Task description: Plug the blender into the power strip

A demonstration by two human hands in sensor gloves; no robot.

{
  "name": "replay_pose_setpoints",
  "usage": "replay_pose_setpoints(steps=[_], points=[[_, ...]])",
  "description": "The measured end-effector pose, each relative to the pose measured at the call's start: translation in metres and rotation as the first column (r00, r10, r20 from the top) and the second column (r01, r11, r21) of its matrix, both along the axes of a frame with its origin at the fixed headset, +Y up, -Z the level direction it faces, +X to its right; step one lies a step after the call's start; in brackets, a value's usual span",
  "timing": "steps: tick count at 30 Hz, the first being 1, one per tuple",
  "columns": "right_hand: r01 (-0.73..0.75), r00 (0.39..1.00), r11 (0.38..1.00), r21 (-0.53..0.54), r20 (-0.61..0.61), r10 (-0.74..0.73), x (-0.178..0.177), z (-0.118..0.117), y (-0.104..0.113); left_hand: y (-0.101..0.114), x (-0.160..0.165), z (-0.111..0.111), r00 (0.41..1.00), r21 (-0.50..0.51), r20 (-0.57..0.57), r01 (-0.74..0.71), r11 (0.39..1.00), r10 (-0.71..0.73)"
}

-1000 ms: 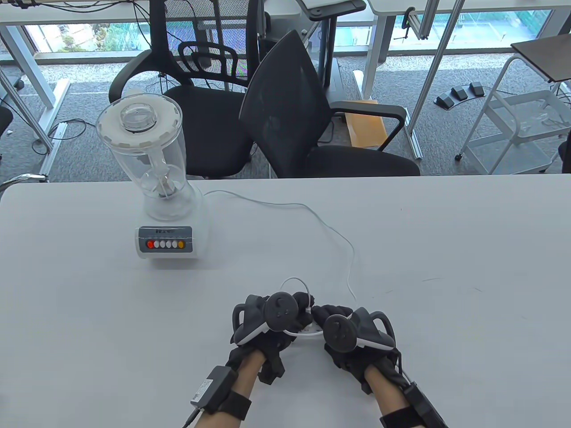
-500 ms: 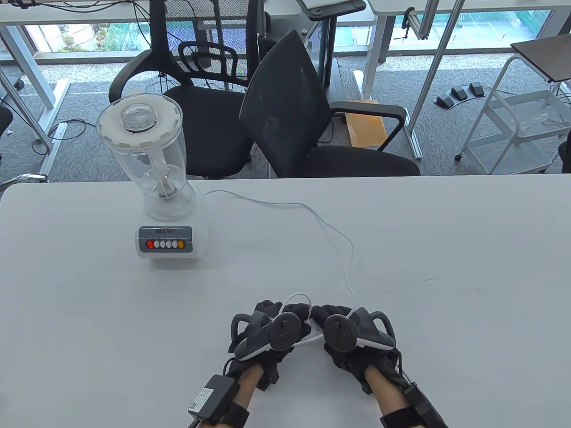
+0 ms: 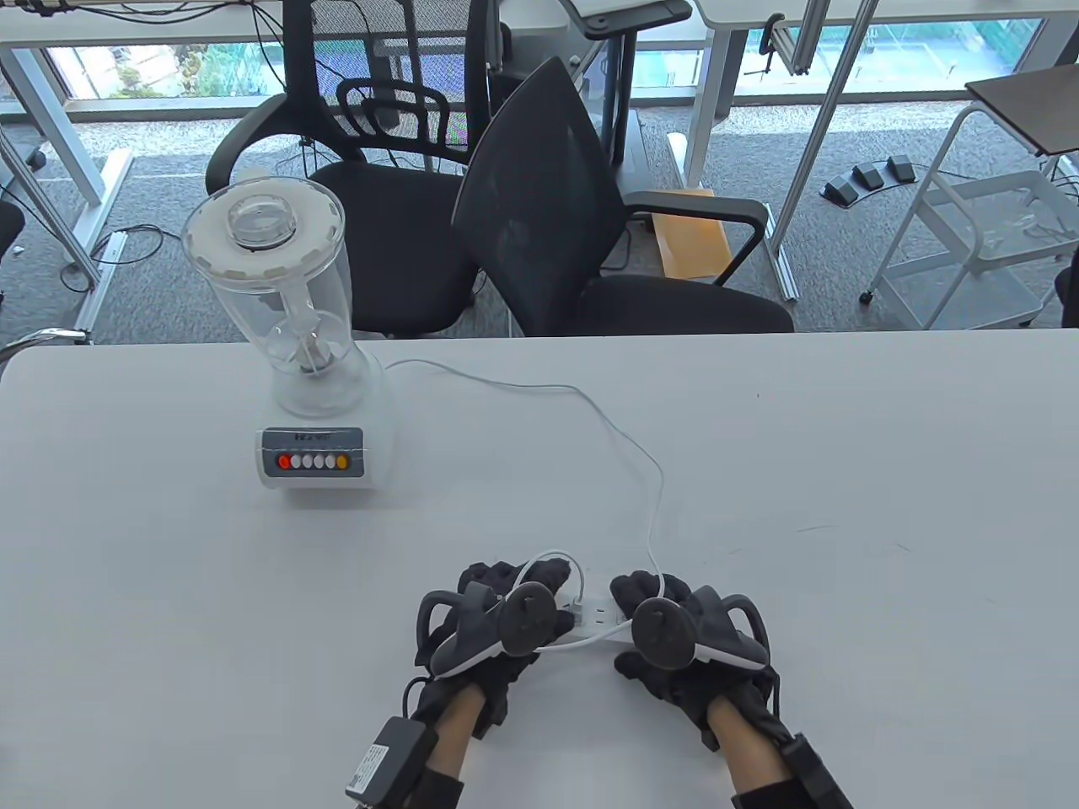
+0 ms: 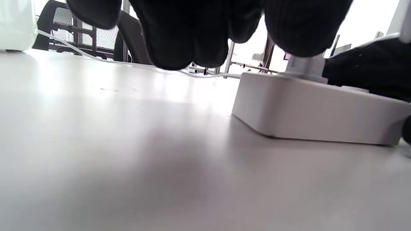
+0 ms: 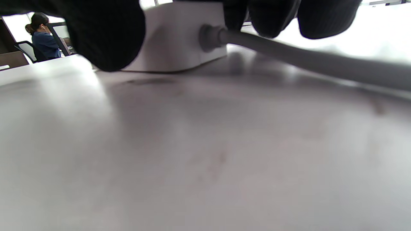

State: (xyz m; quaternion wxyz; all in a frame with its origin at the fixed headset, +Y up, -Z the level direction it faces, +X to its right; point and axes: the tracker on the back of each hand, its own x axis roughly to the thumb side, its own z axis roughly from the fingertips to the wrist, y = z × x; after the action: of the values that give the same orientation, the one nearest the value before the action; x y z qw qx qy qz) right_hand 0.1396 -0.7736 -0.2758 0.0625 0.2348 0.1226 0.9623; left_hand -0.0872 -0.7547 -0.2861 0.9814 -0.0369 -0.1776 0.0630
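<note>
A white blender (image 3: 295, 337) with a clear jar stands at the table's far left. Its thin white cord (image 3: 624, 434) runs right and down to my hands. A white power strip (image 3: 600, 613) lies flat between them near the front edge. My left hand (image 3: 539, 590) is at the strip's left end; in the left wrist view its fingers (image 4: 301, 29) sit on a white plug (image 4: 305, 65) standing in the strip (image 4: 314, 109). My right hand (image 3: 645, 594) grips the strip's right end (image 5: 173, 35), thumb on one side and fingers on the other, where the strip's own thick cable (image 5: 305, 61) leaves it.
The white table (image 3: 843, 506) stretches wide to the right of my hands. Two black office chairs (image 3: 590, 211) stand behind its far edge. A loop of white cord (image 3: 548, 558) arcs over my left fingers.
Both hands slid a little toward the front edge and apart, the left one leftward, the right one rightward. The strip's socket face now shows between them.
</note>
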Motion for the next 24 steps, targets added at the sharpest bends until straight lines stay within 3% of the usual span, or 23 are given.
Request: replay_pose_setpoints(steps=[5,8,14,19,24], points=[[-0.03,0.996,1.0,-0.004,0.088,0.031,0.031,-0.003,0.01,0.0,-0.05,-0.001,0.987,-0.072,-0.102,0.116,0.991,-0.123],[0.026,0.985,1.0,-0.006,0.169,-0.025,0.054,-0.004,0.017,0.006,-0.082,0.0,0.983,-0.085,-0.172,0.055,0.995,-0.069],[0.161,0.939,0.975,0.152,0.28,-0.199,0.087,-0.003,0.031,0.019,-0.138,0.009,0.949,-0.007,-0.313,-0.053,0.999,0.048],[0.179,0.91,0.945,0.275,0.319,-0.265,0.103,0.003,0.046,0.032,-0.149,0.015,0.934,0.064,-0.336,-0.108,0.992,0.123],[0.201,0.883,0.922,0.332,0.346,-0.317,0.121,0.007,0.057,0.046,-0.147,0.022,0.936,0.15,-0.317,-0.11,0.983,0.153]])
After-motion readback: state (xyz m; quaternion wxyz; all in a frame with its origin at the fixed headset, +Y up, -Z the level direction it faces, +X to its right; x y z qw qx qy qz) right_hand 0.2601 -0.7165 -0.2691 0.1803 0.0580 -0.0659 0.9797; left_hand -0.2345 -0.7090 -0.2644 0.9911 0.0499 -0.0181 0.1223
